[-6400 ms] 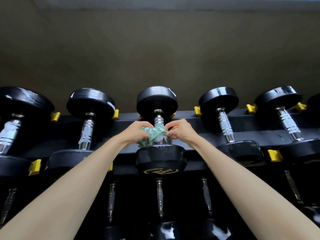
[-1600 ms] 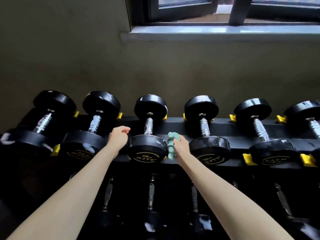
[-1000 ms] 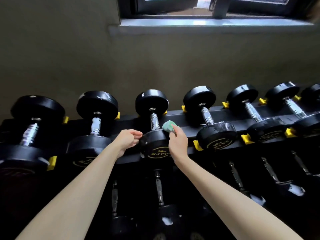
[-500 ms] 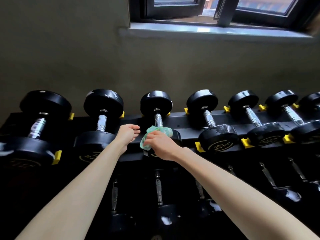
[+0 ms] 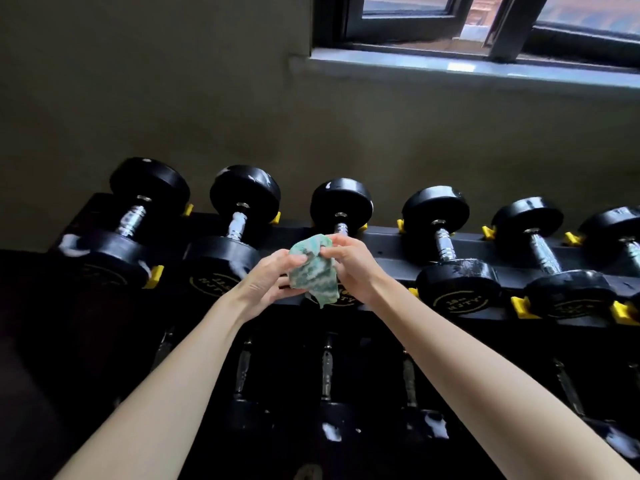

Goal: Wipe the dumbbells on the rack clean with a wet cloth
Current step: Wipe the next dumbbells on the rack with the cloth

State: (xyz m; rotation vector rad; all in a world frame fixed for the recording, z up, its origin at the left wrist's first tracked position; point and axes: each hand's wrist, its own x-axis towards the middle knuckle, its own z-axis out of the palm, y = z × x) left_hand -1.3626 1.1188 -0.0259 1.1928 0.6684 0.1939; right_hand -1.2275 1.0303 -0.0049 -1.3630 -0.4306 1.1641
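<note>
Risk: the cloth (image 5: 313, 270) hangs bunched between light grips. A slack pinch could drop it onto the lower dumbbells (image 5: 327, 362) at 6 o'clock.
Hands: the left hand (image 5: 265, 282) pinches its left edge and the right hand (image 5: 353, 268) grasps the right side.
Cloth: green-and-white and crumpled, held in front of the middle dumbbell (image 5: 341, 204), whose far head is at 12 o'clock.
Residue: white smears on the far-left dumbbell (image 5: 114, 251), at 9 o'clock.

Left hand (image 5: 265, 282) and right hand (image 5: 355, 268) are bare, forearms (image 5: 467, 358) too.
</note>
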